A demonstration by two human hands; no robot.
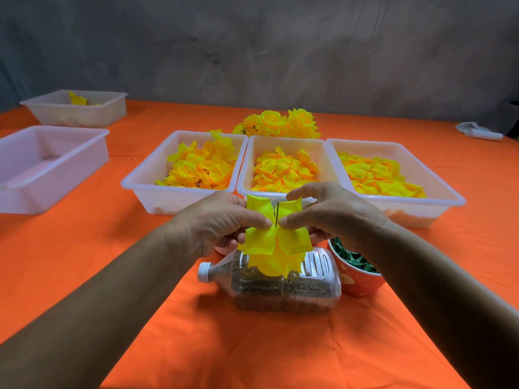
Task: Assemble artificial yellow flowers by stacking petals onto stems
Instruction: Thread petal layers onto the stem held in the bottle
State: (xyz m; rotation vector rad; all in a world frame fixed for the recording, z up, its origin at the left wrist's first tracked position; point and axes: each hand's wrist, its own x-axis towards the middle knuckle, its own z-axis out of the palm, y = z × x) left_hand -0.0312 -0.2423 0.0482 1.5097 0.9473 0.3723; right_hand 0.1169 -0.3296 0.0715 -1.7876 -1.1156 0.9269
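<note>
A yellow four-lobed petal layer (276,231) is threaded on a thin dark stem wire (277,214), above more yellow petals (276,265) stacked lower on it. My left hand (222,220) pinches the layer's left side and my right hand (328,214) pinches its right side, thumbs close to the wire. Below lies a plastic bottle (283,287) on its side, filled with brown grains; the stem's lower end is hidden behind the petals. Three white trays (179,197) (286,141) (438,197) hold loose yellow petals.
Finished yellow flowers (278,123) are heaped behind the trays. A red cup with green pieces (356,279) stands right of the bottle. Two more white trays (50,169) (75,110) sit at the left on the orange tablecloth (140,262). A white object (477,130) lies far right.
</note>
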